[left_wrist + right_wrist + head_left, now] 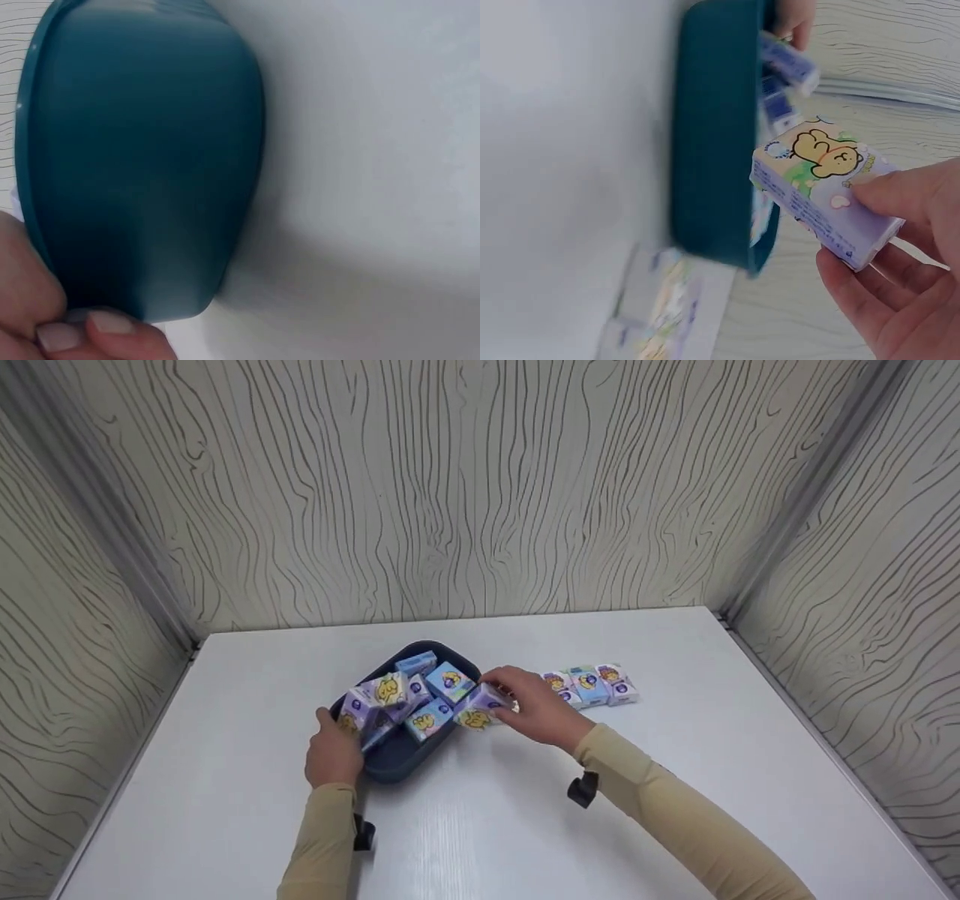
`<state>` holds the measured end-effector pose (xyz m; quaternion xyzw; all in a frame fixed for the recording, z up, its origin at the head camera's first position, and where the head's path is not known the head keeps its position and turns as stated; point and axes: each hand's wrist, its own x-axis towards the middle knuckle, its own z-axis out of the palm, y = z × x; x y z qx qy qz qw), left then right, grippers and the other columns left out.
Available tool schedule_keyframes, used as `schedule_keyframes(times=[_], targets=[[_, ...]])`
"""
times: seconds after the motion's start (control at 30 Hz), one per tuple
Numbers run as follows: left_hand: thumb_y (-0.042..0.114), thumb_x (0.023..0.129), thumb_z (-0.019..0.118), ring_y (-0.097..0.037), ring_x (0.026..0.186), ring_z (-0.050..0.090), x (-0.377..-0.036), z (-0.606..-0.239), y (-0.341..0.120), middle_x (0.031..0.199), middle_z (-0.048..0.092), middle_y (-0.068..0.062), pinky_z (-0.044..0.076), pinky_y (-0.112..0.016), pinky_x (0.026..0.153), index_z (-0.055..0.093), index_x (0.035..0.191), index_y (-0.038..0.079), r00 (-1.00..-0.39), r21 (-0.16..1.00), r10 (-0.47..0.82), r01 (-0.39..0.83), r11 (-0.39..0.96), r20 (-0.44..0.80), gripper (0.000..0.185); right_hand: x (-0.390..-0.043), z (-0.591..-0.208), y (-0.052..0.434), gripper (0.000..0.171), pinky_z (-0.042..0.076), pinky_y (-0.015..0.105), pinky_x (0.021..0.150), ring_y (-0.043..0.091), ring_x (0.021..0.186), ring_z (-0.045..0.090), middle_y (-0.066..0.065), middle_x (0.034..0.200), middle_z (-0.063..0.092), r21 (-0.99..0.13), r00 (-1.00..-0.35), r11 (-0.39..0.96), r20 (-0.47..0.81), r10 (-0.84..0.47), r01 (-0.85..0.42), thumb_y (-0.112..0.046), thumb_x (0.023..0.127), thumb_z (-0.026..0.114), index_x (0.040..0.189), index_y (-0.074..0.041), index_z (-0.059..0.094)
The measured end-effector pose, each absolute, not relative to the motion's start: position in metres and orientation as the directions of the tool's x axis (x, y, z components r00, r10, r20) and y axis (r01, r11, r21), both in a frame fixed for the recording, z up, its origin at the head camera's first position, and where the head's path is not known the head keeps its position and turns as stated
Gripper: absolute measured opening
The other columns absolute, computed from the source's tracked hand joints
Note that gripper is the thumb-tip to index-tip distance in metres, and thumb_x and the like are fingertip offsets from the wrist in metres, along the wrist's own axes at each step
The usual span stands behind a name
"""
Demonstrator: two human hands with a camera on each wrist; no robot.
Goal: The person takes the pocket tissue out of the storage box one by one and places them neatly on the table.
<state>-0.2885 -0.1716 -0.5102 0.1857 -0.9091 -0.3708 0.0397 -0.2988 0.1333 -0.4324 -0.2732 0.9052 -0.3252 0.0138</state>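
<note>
My left hand (334,754) grips the near left end of a dark teal plastic bin (394,772); the left wrist view has its fingers curled at the bin's rim (24,142). Several blue and purple tissue packs (429,720) lie jumbled inside. Thumb and fingers of my right hand (536,709) pinch one purple tissue pack (817,187) with a yellow cartoon bear on it. From above, this pack overlaps the bin's right rim. In the right wrist view it appears beyond the bin's side wall (712,135), tilted.
To the right of the bin, a row of tissue packs (589,688) lies on the white table (480,840), partly hidden by my right hand. Wood-grain patterned panels (450,495) stand behind the table and at both sides.
</note>
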Motion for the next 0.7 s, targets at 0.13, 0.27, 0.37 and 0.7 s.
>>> schedule_keyframes(times=[0.13, 0.27, 0.37, 0.7], targets=[[0.014, 0.096, 0.044, -0.047, 0.084, 0.062, -0.288, -0.510, -0.173, 0.101, 0.060, -0.035, 0.046, -0.055, 0.064, 0.023, 0.140, 0.000, -0.927, 0.687, -0.370, -0.305, 0.659, -0.057, 0.051, -0.290, -0.448, 0.154, 0.044, 0.040, 0.033, 0.098, 0.013, 0.117, 0.052, -0.001, 0.129, 0.055, -0.519, -0.874, 0.723, 0.102, -0.476, -0.455, -0.013, 0.091, 0.065, 0.133, -0.014, 0.051], [0.013, 0.096, 0.045, -0.046, 0.085, 0.062, -0.287, -0.511, -0.172, 0.102, 0.060, -0.035, 0.046, -0.054, 0.066, 0.023, 0.141, -0.001, -0.929, 0.685, -0.364, -0.305, 0.661, -0.062, 0.052, -0.278, -0.463, 0.169, 0.043, 0.041, 0.036, 0.097, 0.015, 0.116, 0.053, 0.000, 0.125, 0.057, -0.374, -0.865, 0.785, 0.112, -0.490, -0.493, -0.013, 0.090, 0.066, 0.131, -0.014, 0.052], [0.014, 0.096, 0.043, -0.045, 0.084, 0.063, -0.287, -0.511, -0.172, 0.101, 0.060, -0.035, 0.046, -0.053, 0.065, 0.022, 0.141, -0.001, -0.931, 0.681, -0.360, -0.304, 0.666, -0.064, 0.052, -0.267, -0.472, 0.173, 0.041, 0.046, 0.034, 0.091, 0.015, 0.108, 0.058, -0.001, 0.117, 0.061, -0.249, -0.827, 0.790, 0.109, -0.552, -0.560, -0.012, 0.089, 0.067, 0.128, -0.015, 0.053], [0.012, 0.097, 0.044, -0.046, 0.085, 0.063, -0.287, -0.509, -0.171, 0.102, 0.060, -0.035, 0.047, -0.054, 0.065, 0.024, 0.139, -0.001, -0.930, 0.667, -0.363, -0.306, 0.679, -0.058, 0.049, -0.238, -0.490, 0.177, 0.046, 0.048, 0.035, 0.089, 0.021, 0.113, 0.057, 0.006, 0.125, 0.058, 0.020, -0.684, 0.684, 0.004, -0.730, -0.729, -0.020, 0.088, 0.071, 0.131, -0.016, 0.056]])
